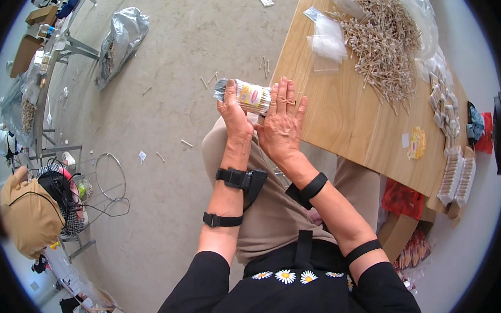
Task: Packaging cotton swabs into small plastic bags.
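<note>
A clear pack of cotton swabs (pixel 252 96) with a yellow label lies sideways above my lap, beside the table's near left corner. My left hand (pixel 236 117) grips its left end, thumb on top, where the plastic bunches up. Stretched out flat, my right hand (pixel 283 118) lies against the right end of the pack, its fingers straight and only slightly apart. The underside of the pack is hidden. On the wooden table (pixel 338 116), a large heap of loose cotton swabs (pixel 382 44) spills from a clear plastic bag (pixel 423 20).
Empty clear pouches (pixel 327 41) lie left of the heap. Yellow labels (pixel 417 143) sit near the table's right side, with filled packs (pixel 451 175) along that edge. A grey plastic bag (pixel 123 42) and scattered swabs are on the floor. Someone in tan (pixel 32 216) is at left.
</note>
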Demonstrator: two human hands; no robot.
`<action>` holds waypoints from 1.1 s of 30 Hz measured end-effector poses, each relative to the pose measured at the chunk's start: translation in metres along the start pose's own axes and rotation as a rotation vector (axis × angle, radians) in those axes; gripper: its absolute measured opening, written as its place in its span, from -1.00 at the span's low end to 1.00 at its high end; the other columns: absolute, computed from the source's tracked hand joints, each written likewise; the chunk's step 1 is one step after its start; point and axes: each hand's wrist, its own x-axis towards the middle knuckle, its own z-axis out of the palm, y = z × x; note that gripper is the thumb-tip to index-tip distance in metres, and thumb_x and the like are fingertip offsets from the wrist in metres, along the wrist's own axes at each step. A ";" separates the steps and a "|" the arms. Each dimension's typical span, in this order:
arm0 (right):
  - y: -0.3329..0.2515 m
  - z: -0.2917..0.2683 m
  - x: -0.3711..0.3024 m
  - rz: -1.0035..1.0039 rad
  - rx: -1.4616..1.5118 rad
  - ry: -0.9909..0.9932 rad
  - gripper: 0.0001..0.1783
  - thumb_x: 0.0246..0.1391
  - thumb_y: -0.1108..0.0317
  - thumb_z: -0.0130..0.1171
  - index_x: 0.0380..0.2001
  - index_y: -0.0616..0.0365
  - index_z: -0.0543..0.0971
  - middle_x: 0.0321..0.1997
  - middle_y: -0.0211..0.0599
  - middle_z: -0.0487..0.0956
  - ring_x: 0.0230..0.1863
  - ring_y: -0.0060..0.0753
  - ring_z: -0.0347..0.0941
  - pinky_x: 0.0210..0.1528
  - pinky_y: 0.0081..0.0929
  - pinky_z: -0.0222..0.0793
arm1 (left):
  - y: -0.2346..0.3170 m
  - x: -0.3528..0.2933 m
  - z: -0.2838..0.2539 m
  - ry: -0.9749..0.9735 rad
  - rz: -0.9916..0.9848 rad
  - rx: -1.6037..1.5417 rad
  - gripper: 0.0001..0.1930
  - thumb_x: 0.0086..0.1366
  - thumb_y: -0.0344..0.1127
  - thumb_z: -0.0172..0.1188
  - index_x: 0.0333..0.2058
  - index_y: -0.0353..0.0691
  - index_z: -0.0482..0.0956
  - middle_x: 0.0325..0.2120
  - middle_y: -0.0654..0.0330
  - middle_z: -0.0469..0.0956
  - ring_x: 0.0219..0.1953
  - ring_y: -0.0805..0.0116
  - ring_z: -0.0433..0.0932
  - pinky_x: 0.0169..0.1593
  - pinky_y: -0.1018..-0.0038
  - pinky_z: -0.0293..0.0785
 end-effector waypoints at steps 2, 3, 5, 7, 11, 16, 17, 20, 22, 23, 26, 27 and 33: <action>0.007 0.001 0.000 -0.074 -0.040 -0.003 0.17 -0.14 0.04 0.40 0.42 0.37 0.05 0.57 0.02 -0.10 0.61 -0.04 -0.35 0.53 0.19 -0.54 | 0.001 -0.001 0.002 0.012 -0.003 0.000 -0.80 0.38 -0.19 0.23 -0.18 -0.16 0.48 -0.30 0.33 0.51 -0.25 0.50 0.54 -0.17 0.47 0.56; 0.009 -0.002 0.000 -0.076 -0.039 -0.003 0.17 -0.14 0.04 0.40 0.42 0.37 0.05 0.57 0.02 -0.10 0.61 -0.04 -0.35 0.53 0.19 -0.54 | 0.002 -0.001 0.001 0.028 0.002 0.000 -0.78 0.37 -0.18 0.24 -0.20 -0.19 0.49 -0.31 0.32 0.51 -0.28 0.50 0.53 -0.18 0.46 0.54; 0.011 -0.008 -0.001 -0.152 -0.005 -0.033 0.23 -0.19 0.05 0.44 0.42 0.43 0.02 0.57 0.07 -0.10 0.61 0.00 -0.33 0.53 0.17 -0.47 | 0.001 0.003 -0.006 0.011 0.027 0.022 -0.79 0.37 -0.19 0.23 -0.18 -0.17 0.48 -0.30 0.32 0.51 -0.26 0.49 0.54 -0.18 0.47 0.56; 0.008 -0.009 -0.010 -0.095 0.031 -0.023 0.18 -0.16 0.09 0.41 0.41 0.42 0.03 0.57 0.08 -0.10 0.61 0.02 -0.32 0.52 0.19 -0.50 | 0.000 0.004 -0.008 -0.008 0.048 0.041 -0.80 0.38 -0.20 0.22 -0.16 -0.16 0.47 -0.29 0.32 0.51 -0.25 0.49 0.56 -0.17 0.47 0.57; -0.005 -0.001 -0.018 0.000 0.026 0.021 0.10 -0.13 0.14 0.33 0.40 0.45 0.08 0.56 0.15 -0.09 0.60 0.07 -0.32 0.51 0.23 -0.54 | 0.000 0.000 -0.002 0.025 0.039 0.050 -0.79 0.39 -0.19 0.21 -0.18 -0.18 0.49 -0.32 0.32 0.51 -0.27 0.49 0.54 -0.19 0.47 0.55; -0.009 0.017 -0.013 0.018 -0.047 0.144 0.18 -0.15 0.12 0.40 0.41 0.46 0.01 0.56 0.13 -0.11 0.60 0.06 -0.33 0.52 0.21 -0.48 | 0.000 0.001 0.001 0.011 0.033 0.042 -0.78 0.40 -0.17 0.19 -0.21 -0.20 0.49 -0.33 0.31 0.51 -0.28 0.49 0.52 -0.19 0.47 0.53; -0.005 0.018 -0.012 -0.023 -0.060 0.145 0.18 -0.15 0.12 0.40 0.41 0.45 0.02 0.56 0.11 -0.10 0.61 0.04 -0.32 0.52 0.21 -0.47 | 0.000 0.000 0.002 0.010 0.030 0.044 -0.77 0.40 -0.16 0.19 -0.20 -0.20 0.49 -0.32 0.31 0.51 -0.28 0.49 0.53 -0.19 0.47 0.54; 0.002 0.005 -0.013 -0.095 -0.027 0.072 0.18 -0.15 0.11 0.39 0.42 0.43 0.02 0.57 0.07 -0.10 0.61 0.01 -0.30 0.51 0.21 -0.45 | 0.005 -0.001 -0.003 0.018 0.023 0.044 -0.75 0.39 -0.13 0.20 -0.19 -0.19 0.49 -0.31 0.31 0.51 -0.27 0.48 0.54 -0.18 0.46 0.55; 0.003 -0.001 -0.014 -0.111 0.008 0.005 0.17 -0.15 0.10 0.39 0.42 0.42 0.02 0.57 0.05 -0.10 0.61 -0.01 -0.29 0.51 0.21 -0.45 | 0.008 -0.004 -0.001 0.011 0.009 0.040 -0.74 0.39 -0.11 0.20 -0.18 -0.19 0.49 -0.30 0.31 0.51 -0.27 0.48 0.54 -0.18 0.45 0.55; 0.001 -0.001 -0.014 -0.080 0.030 0.016 0.16 -0.15 0.11 0.38 0.42 0.41 0.03 0.58 0.05 -0.10 0.61 -0.01 -0.29 0.51 0.22 -0.45 | 0.009 -0.006 0.000 0.028 -0.037 -0.016 -0.73 0.37 -0.11 0.24 -0.18 -0.18 0.49 -0.31 0.31 0.51 -0.27 0.49 0.54 -0.18 0.45 0.55; -0.002 -0.003 -0.012 -0.040 0.009 0.009 0.09 -0.07 0.10 0.32 0.42 0.39 0.06 0.57 0.03 -0.08 0.61 -0.01 -0.29 0.52 0.22 -0.49 | 0.010 -0.009 -0.002 -0.035 -0.052 -0.055 -0.67 0.30 -0.08 0.33 -0.15 -0.15 0.49 -0.29 0.33 0.51 -0.26 0.51 0.55 -0.18 0.46 0.56; -0.003 -0.004 -0.012 -0.026 -0.038 -0.011 0.03 -0.01 0.08 0.27 0.42 0.37 0.08 0.57 0.02 -0.07 0.61 -0.02 -0.30 0.52 0.22 -0.51 | 0.008 -0.009 -0.004 -0.117 -0.026 -0.037 -0.61 0.25 -0.06 0.40 -0.12 -0.13 0.48 -0.28 0.35 0.51 -0.24 0.52 0.55 -0.18 0.46 0.56; -0.003 0.013 -0.011 -0.064 0.003 0.147 -0.13 0.12 0.25 0.10 0.41 0.42 0.05 0.57 0.06 -0.07 0.60 0.01 -0.27 0.51 0.22 -0.48 | -0.007 -0.006 0.001 -0.072 0.000 -0.016 -0.70 0.17 -0.25 0.47 -0.24 -0.11 0.52 -0.34 0.38 0.52 -0.32 0.55 0.54 -0.23 0.49 0.58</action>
